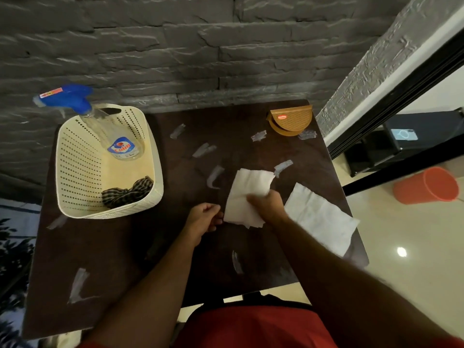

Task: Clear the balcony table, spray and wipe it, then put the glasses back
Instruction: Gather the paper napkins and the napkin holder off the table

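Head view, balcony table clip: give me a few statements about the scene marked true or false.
1. The right hand grips a white paper napkin. True.
2. The clear spray bottle with the blue trigger lies flat on the dark brown table. False: it leans inside the cream perforated plastic basket.
3. A dark checked cloth lies in the basket. True.
4. The tan semicircular napkin holder sits at the table's near left corner. False: far right corner.
5. A second white napkin lies by the table's right edge. True.

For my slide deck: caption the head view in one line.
Right hand grips white paper napkin on dark brown table beside cream perforated basket.
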`<act>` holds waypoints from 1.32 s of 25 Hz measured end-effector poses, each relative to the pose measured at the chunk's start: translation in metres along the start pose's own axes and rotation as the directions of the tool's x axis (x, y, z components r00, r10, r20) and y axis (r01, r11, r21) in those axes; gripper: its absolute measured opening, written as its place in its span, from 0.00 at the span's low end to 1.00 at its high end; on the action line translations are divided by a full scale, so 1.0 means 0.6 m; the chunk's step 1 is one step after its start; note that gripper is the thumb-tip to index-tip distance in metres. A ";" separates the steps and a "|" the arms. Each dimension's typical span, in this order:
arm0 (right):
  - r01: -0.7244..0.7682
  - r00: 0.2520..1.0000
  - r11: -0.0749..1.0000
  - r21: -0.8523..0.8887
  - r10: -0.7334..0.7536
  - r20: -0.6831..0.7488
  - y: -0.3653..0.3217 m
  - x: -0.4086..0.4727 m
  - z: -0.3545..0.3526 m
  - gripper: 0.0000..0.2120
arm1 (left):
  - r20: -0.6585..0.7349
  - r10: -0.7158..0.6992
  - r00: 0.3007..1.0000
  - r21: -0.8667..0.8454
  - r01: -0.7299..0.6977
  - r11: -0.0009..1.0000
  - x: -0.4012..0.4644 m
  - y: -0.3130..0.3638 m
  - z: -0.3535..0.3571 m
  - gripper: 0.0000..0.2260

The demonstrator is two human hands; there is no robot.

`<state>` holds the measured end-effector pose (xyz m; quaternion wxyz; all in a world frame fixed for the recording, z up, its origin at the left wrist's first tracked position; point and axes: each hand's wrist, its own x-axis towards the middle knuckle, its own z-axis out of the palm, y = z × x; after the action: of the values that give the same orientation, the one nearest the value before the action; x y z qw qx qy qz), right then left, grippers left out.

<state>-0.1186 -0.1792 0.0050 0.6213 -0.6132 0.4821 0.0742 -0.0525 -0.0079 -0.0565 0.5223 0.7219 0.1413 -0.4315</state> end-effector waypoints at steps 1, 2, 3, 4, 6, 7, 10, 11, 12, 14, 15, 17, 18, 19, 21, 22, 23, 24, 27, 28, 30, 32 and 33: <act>0.003 0.998 1.000 0.017 -0.002 -0.069 -0.004 0.004 -0.022 0.19 | 0.020 0.010 1.000 0.020 -0.011 1.000 0.004 0.006 0.023 0.06; 0.021 0.989 0.999 0.033 -0.015 -0.149 -0.008 0.007 -0.047 0.18 | 0.045 0.028 0.999 0.057 -0.030 0.998 0.009 0.013 0.049 0.06; 0.061 0.971 0.997 0.047 -0.048 -0.233 -0.012 0.010 -0.071 0.17 | 0.073 0.053 0.996 0.102 -0.060 0.993 0.012 0.019 0.075 0.06; 0.104 0.947 0.993 0.062 -0.079 -0.312 -0.016 0.012 -0.099 0.15 | 0.099 0.085 0.991 0.160 -0.100 0.982 0.015 0.026 0.104 0.05; 0.142 0.901 0.985 0.102 -0.085 -0.425 -0.019 0.013 -0.153 0.13 | 0.125 0.156 0.980 0.302 -0.187 0.935 0.017 0.037 0.166 0.04; 0.140 0.882 0.983 0.115 -0.071 -0.466 -0.018 0.013 -0.179 0.12 | 0.118 0.195 0.974 0.395 -0.226 0.891 0.017 0.041 0.198 0.06; 0.100 0.830 0.990 0.095 -0.031 -0.557 -0.001 0.025 -0.245 0.08 | 0.074 0.342 0.937 0.712 -0.290 0.639 0.012 0.048 0.276 0.12; 0.094 0.822 0.993 0.077 -0.034 -0.569 0.006 0.028 -0.260 0.07 | 0.079 0.376 0.923 0.773 -0.295 0.562 0.012 0.046 0.295 0.13; 0.092 0.820 0.994 0.059 -0.042 -0.571 0.014 0.031 -0.270 0.06 | 0.085 0.388 0.918 0.809 -0.291 0.511 0.012 0.044 0.309 0.15; 0.081 0.829 0.996 0.027 -0.052 -0.556 0.027 0.035 -0.286 0.08 | 0.086 0.384 0.919 0.852 -0.268 0.450 0.013 0.040 0.333 0.18; 0.077 0.837 0.997 0.023 -0.053 -0.544 0.032 0.038 -0.293 0.10 | 0.078 0.386 0.919 0.868 -0.253 0.427 0.014 0.038 0.344 0.19; 0.075 0.853 0.997 0.005 -0.061 -0.518 0.038 0.043 -0.302 0.13 | 0.050 0.394 0.918 0.888 -0.222 0.404 0.015 0.034 0.358 0.18; 0.071 0.858 0.997 0.001 -0.061 -0.510 0.041 0.046 -0.305 0.13 | 0.035 0.404 0.914 0.894 -0.210 0.397 0.016 0.032 0.364 0.18; 0.067 0.864 0.998 -0.003 -0.060 -0.499 0.043 0.049 -0.307 0.14 | 0.021 0.411 0.911 0.897 -0.199 0.395 0.015 0.029 0.369 0.16; 0.053 0.875 0.999 0.004 -0.044 -0.482 0.048 0.055 -0.311 0.15 | -0.011 0.403 0.915 0.891 -0.174 0.419 0.013 0.027 0.377 0.14; 0.043 0.880 0.999 0.013 -0.031 -0.475 0.051 0.057 -0.315 0.15 | -0.020 0.389 0.921 0.886 -0.164 0.434 0.013 0.028 0.382 0.13; 0.035 0.884 0.999 0.018 -0.023 -0.468 0.053 0.057 -0.319 0.16 | -0.018 0.373 0.928 0.880 -0.163 0.447 0.014 0.029 0.385 0.12; 0.030 0.887 0.999 0.026 -0.015 -0.461 0.055 0.058 -0.322 0.16 | -0.007 0.359 0.933 0.874 -0.169 0.455 0.015 0.030 0.387 0.10; 0.031 0.892 0.998 0.046 -0.007 -0.452 0.057 0.058 -0.329 0.16 | 0.046 0.361 0.931 0.861 -0.220 0.458 0.014 0.037 0.384 0.07; 0.034 0.894 0.998 0.055 -0.005 -0.448 0.056 0.058 -0.330 0.16 | 0.056 0.370 0.927 0.846 -0.241 0.475 0.012 0.040 0.381 0.07; 0.037 0.898 0.997 0.065 -0.005 -0.441 0.054 0.058 -0.330 0.15 | 0.035 0.364 0.931 0.773 -0.256 0.581 0.009 0.049 0.366 0.05; 0.048 0.894 0.997 0.057 -0.018 -0.447 0.051 0.060 -0.324 0.14 | -0.020 0.330 0.944 0.639 -0.242 0.730 0.012 0.063 0.335 0.05; 0.052 0.896 0.997 0.049 -0.025 -0.444 0.049 0.061 -0.318 0.14 | -0.049 0.319 0.947 0.579 -0.233 0.781 0.016 0.068 0.311 0.06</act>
<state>-0.2163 -0.3498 0.0010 0.5147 -0.6048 0.6004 -0.0940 -0.1090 -0.1908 -0.0531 0.3305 0.8860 -0.0630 -0.3191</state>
